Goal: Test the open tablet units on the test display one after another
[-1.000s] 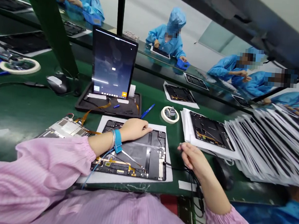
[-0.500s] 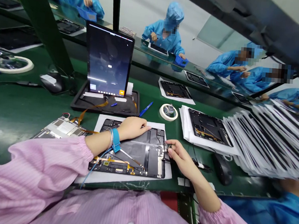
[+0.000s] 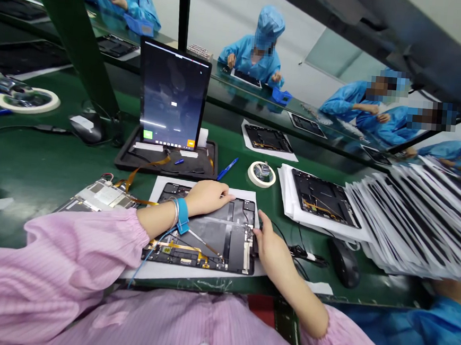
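Head view: centre-low in the frame, an opened tablet chassis lies on white paper on the worktop. The left hand rests loosely across its upper edge; the right hand curls at its right edge, any grip hidden.

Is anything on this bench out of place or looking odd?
Possibly one thing: a small blue piece, perhaps a pen cap, lies loose in the black tray, apart from the blue pen. The open tablet shell under the left hand shows no obvious damage.
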`<move>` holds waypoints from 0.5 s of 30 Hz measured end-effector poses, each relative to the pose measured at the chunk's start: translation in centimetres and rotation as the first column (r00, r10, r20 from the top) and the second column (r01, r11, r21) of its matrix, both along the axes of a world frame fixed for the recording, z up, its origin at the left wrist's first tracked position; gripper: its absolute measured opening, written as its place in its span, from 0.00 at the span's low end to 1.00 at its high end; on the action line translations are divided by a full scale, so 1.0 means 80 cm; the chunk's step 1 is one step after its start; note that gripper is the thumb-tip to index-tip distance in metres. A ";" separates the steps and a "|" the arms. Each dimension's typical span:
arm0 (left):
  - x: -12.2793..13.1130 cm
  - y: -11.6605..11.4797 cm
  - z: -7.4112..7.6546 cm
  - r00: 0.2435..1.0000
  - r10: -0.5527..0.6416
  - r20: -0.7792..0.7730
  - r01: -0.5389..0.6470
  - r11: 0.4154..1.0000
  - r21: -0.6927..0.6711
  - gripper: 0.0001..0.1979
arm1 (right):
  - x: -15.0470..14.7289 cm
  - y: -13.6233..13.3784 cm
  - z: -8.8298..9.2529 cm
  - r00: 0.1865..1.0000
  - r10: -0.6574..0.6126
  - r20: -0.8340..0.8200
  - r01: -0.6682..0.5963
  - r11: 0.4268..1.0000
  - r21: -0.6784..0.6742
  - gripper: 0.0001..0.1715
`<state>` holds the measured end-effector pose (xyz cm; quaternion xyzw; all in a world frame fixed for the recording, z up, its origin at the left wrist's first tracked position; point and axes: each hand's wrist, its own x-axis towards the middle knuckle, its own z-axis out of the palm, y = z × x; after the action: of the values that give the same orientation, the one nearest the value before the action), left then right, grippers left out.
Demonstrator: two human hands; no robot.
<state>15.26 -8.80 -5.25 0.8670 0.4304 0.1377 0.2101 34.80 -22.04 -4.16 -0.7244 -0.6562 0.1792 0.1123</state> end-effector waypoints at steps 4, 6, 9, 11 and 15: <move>-0.001 -0.001 0.000 1.000 -0.007 0.009 0.007 1.000 -0.004 0.21 | -0.017 -0.016 0.005 0.978 0.038 0.203 -0.041 0.999 0.013 0.35; -0.001 0.000 0.000 1.000 -0.008 0.012 0.008 1.000 -0.009 0.21 | -0.021 -0.021 0.008 0.965 0.087 0.248 -0.093 0.996 0.013 0.39; -0.001 0.001 -0.002 1.000 -0.013 0.020 0.014 1.000 -0.006 0.21 | -0.018 -0.021 0.015 0.942 0.155 0.299 -0.182 0.981 0.064 0.44; -0.001 0.003 -0.003 1.000 -0.013 0.024 0.013 1.000 0.000 0.21 | 0.005 -0.022 0.024 0.952 0.141 0.272 -0.188 0.970 0.155 0.40; 0.001 0.003 -0.002 1.000 -0.008 0.027 0.008 1.000 -0.001 0.21 | 0.123 -0.040 0.030 0.863 -0.449 0.231 0.201 0.726 0.658 0.29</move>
<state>15.31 -8.59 -5.41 0.8666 0.4242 0.1482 0.2168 44.60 -25.23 -1.72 -0.7734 -0.5467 -0.2085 0.2439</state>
